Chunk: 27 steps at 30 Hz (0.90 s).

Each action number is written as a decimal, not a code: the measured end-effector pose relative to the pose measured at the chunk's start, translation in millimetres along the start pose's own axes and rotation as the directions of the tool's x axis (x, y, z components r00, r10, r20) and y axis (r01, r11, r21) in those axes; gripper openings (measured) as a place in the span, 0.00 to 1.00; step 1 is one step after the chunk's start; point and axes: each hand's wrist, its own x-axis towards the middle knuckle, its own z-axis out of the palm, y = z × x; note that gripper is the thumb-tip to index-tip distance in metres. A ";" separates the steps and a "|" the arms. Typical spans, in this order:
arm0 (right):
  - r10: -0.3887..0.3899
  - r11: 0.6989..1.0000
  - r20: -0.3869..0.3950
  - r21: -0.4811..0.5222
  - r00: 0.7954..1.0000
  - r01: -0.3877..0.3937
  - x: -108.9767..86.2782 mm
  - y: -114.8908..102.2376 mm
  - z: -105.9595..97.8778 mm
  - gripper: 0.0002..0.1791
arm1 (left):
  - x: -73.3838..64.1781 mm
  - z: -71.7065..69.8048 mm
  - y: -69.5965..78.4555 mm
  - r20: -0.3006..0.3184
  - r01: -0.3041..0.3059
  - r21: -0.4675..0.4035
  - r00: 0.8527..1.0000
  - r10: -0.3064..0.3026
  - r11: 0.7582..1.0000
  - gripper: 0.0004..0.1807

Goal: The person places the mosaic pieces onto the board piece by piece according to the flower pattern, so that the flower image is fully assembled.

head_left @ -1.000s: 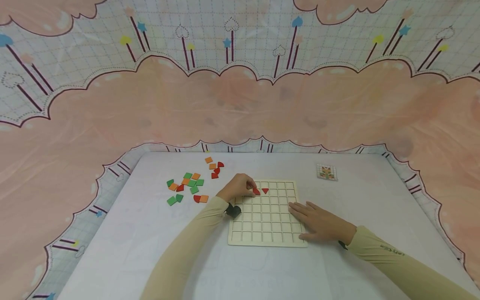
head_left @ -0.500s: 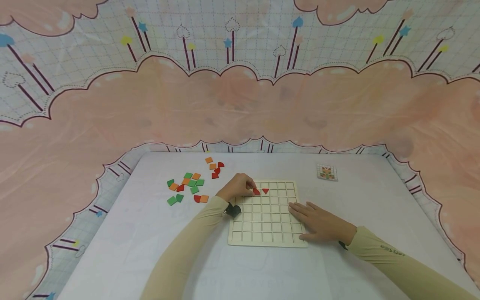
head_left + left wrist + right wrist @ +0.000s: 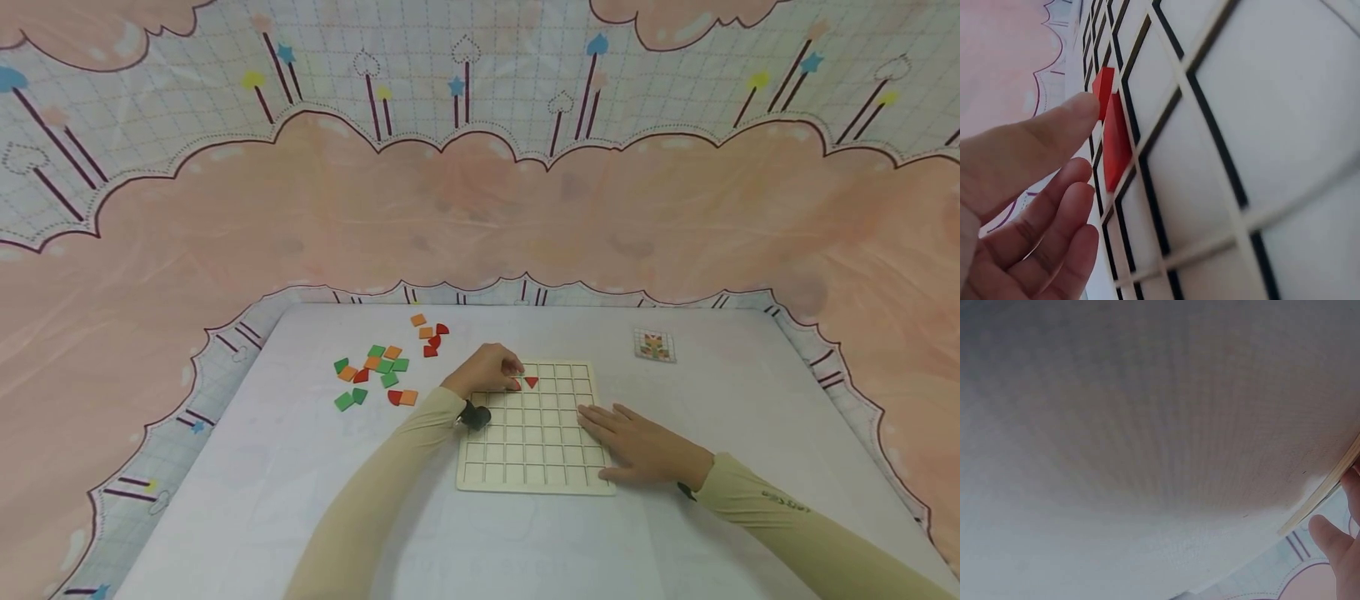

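A pale grid board (image 3: 534, 487) lies flat on the table. Two red pieces sit side by side in its far rows: a wedge-like piece (image 3: 515, 385) and a triangular one (image 3: 532, 382). My left hand (image 3: 486, 369) hovers over the board's far left corner and partly covers the wedge. From the left wrist view, the thumb (image 3: 1054, 128) points at the red pieces (image 3: 1117, 145) and its tip overlaps the farther one; contact is unclear. The other fingers bend loosely, holding nothing. My right hand (image 3: 637, 442) rests flat across the board's right edge, fingers extended.
Loose green (image 3: 389, 380), orange (image 3: 407, 398) and red pieces (image 3: 434, 342) are scattered left of the board. A small card with a flower-like tile pattern (image 3: 654, 345) lies at the back right. A patterned cloth (image 3: 480, 217) rises behind the table.
The left hand has shifted slightly right and away from me, and its fingertips have come off the red wedge, which stays on the board. The right hand has not moved.
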 end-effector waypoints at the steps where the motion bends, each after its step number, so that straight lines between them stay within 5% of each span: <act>1: 0.000 1.000 0.000 0.003 1.000 0.000 -0.2 0.1 -0.1 0.44 | 1.2 0.8 1.7 0.003 0.000 0.002 1.000 0.000 1.000 0.11; 7: 0.007 1.000 0.009 0.009 1.000 -0.007 -0.7 1.4 0.7 0.44 | 8.8 5.6 5.1 0.002 0.000 -0.031 1.000 0.000 1.000 0.11; 13: -0.005 1.000 -0.002 0.005 1.000 0.005 -1.7 3.1 1.8 0.44 | 13.2 2.7 -8.4 -0.026 0.020 -0.099 0.999 -0.023 0.995 0.12; 19: 0.001 1.000 0.000 0.001 1.000 -0.001 -0.8 2.0 1.3 0.44 | 5.5 -21.4 -29.0 -0.086 0.092 -0.100 0.991 -0.101 0.991 0.14; 27: 0.000 1.000 0.003 0.007 1.000 0.000 -1.7 1.7 -0.2 0.44 | -19.0 -56.8 -69.9 -0.207 0.186 -0.107 0.957 -0.205 0.977 0.16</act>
